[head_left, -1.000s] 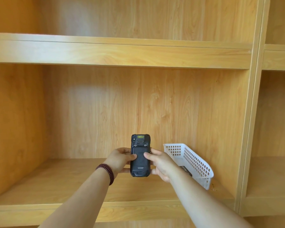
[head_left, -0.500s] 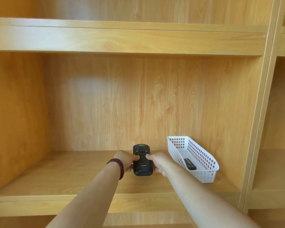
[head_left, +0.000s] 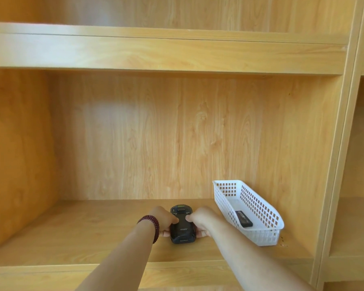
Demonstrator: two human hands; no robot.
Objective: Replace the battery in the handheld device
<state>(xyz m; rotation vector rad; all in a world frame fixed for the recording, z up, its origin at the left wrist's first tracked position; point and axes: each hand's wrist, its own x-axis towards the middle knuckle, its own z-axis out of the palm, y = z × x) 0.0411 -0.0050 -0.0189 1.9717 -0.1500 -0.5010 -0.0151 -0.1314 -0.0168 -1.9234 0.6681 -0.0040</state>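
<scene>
Both hands, left (head_left: 163, 220) and right (head_left: 200, 220), grip the handheld device (head_left: 181, 227) mid-shelf (head_left: 72, 232), just left of the basket (head_left: 267, 232).

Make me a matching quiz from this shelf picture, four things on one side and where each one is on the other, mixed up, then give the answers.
Things:
1. handheld device
2. white basket
3. black battery
4. bead bracelet

Places:
A. on the left wrist
B. lying inside the basket
C. between both hands, low on the shelf
D. at the shelf's right end

Pairs: 1-C, 2-D, 3-B, 4-A
</scene>
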